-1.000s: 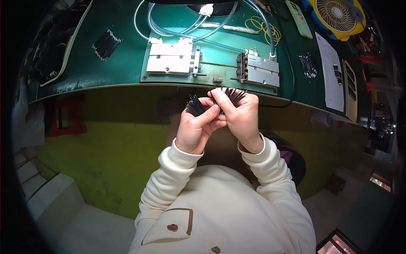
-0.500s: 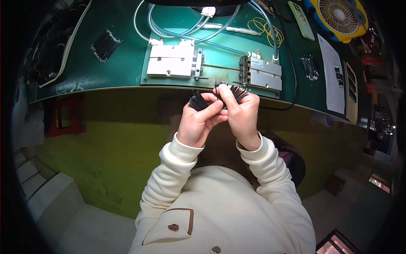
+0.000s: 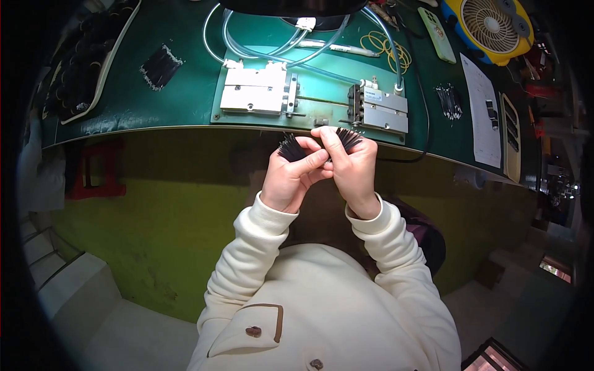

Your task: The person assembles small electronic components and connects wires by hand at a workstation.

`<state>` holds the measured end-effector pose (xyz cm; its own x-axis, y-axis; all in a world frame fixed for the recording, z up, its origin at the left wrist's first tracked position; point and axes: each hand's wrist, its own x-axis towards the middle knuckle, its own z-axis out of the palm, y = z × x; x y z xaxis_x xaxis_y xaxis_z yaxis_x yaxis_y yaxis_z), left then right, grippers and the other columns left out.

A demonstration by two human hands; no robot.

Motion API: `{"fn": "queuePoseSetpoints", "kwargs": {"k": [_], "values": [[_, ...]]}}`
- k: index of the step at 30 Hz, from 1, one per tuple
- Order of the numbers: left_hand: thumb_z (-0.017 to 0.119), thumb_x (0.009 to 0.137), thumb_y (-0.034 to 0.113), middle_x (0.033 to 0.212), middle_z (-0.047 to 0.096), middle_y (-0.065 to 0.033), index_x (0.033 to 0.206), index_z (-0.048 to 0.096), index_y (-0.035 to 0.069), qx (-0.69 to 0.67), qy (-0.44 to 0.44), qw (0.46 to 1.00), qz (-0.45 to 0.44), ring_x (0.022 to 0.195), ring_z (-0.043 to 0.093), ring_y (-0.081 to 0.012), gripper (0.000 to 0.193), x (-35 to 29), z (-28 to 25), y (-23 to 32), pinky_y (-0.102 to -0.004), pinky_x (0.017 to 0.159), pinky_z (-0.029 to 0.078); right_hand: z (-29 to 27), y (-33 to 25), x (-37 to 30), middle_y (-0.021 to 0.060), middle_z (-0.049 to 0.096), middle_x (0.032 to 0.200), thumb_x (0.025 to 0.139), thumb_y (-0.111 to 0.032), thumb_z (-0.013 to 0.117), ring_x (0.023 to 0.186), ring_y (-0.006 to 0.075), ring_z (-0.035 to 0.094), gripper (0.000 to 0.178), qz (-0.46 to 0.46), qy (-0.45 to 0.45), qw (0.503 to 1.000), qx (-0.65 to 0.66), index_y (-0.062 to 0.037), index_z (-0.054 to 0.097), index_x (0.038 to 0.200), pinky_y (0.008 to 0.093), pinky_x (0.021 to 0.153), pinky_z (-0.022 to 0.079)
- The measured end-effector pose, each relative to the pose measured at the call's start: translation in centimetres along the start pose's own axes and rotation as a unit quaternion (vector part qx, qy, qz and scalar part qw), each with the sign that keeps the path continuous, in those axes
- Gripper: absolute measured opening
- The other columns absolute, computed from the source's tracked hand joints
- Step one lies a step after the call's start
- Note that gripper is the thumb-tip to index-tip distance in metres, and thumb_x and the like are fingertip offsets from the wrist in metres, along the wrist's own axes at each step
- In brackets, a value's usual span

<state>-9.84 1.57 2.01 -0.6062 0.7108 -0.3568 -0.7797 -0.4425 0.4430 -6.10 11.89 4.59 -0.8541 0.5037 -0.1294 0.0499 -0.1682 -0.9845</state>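
Close together at the bench's near edge, both my hands are closed around short black wires with pale tips. My left hand [image 3: 289,176] grips a fanned bunch of black wires [image 3: 289,148], thumb pointing right. In my right hand [image 3: 356,167] the bunch of black wires [image 3: 350,141] fans out past the index finger. Whether the two fans are one bundle is hidden by the fingers. Just beyond the hands is a fixture with a left silver block [image 3: 253,89] and a right silver block [image 3: 383,108], joined to clear air hoses [image 3: 235,52].
Black wire piles lie left [image 3: 161,67] and right [image 3: 448,101] on the green bench [image 3: 130,111]. Further right are a paper sheet [image 3: 482,117], a phone [image 3: 437,36] and a yellow-blue fan [image 3: 492,28]. A tray edge [image 3: 105,74] borders dark coils at far left. Below stands a red stool [image 3: 99,170].
My right thumb and index finger have shifted slightly left and down over the wires. Both hands keep their hold, and the view has tilted a little.
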Motion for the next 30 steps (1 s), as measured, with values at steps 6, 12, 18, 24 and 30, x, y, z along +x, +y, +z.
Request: {"fn": "queuePoseSetpoints", "kwargs": {"k": [6,12,18,24,30], "values": [[0.055,0.077,0.002,0.073,0.057,-0.0060,0.082,0.052,0.001,0.011,0.014,1.000,0.007,0.065,0.059,-0.0139,0.006,0.2,0.3,0.0,-0.0250,0.063,0.050,0.2,0.4,0.4,0.0004,0.056,0.059,0.080,-0.010,0.053,0.049,0.0027,0.045,0.017,-0.008,0.030,0.999,-0.009,0.0032,0.061,0.072,0.0158,0.042,0.035],[0.054,0.077,0.002,0.076,0.057,-0.0063,0.086,0.052,0.000,0.026,0.021,0.999,0.009,0.066,0.058,-0.0137,0.010,0.2,0.5,0.0,-0.0252,0.063,0.049,0.0,0.2,0.5,0.0003,0.055,0.057,0.080,-0.010,0.053,0.047,0.0025,0.045,0.018,0.026,0.023,0.999,0.018,0.0036,0.061,0.071,0.0160,0.040,0.034],[0.048,0.081,0.003,0.084,0.056,-0.0077,0.096,0.051,-0.002,-0.015,0.012,1.000,0.011,0.071,0.056,-0.0143,0.016,-1.1,2.5,1.3,-0.0256,0.065,0.048,-0.3,-0.1,0.3,0.0013,0.056,0.055,0.080,-0.012,0.054,0.043,0.0018,0.043,0.020,0.020,-0.029,0.999,0.039,0.0036,0.061,0.070,0.0159,0.038,0.033],[0.045,0.083,0.006,0.080,0.054,-0.0042,0.097,0.050,-0.001,0.087,0.010,0.995,0.040,0.066,0.054,-0.0113,0.016,-2.6,2.4,0.2,-0.0244,0.067,0.048,-0.8,0.2,-1.4,-0.0007,0.055,0.055,0.080,-0.011,0.054,0.047,0.0018,0.045,0.019,-0.065,-0.029,0.997,-0.019,0.0036,0.061,0.071,0.0169,0.041,0.036],[0.047,0.083,0.006,0.077,0.055,-0.0034,0.090,0.054,-0.002,0.141,0.023,0.988,0.053,0.067,0.054,-0.0090,0.012,-4.5,3.0,-1.6,-0.0229,0.066,0.050,-2.1,0.3,-4.0,-0.0021,0.054,0.055,0.080,-0.011,0.054,0.047,0.0012,0.045,0.017,-0.092,-0.043,0.995,-0.011,0.0030,0.061,0.072,0.0172,0.041,0.036]]}}
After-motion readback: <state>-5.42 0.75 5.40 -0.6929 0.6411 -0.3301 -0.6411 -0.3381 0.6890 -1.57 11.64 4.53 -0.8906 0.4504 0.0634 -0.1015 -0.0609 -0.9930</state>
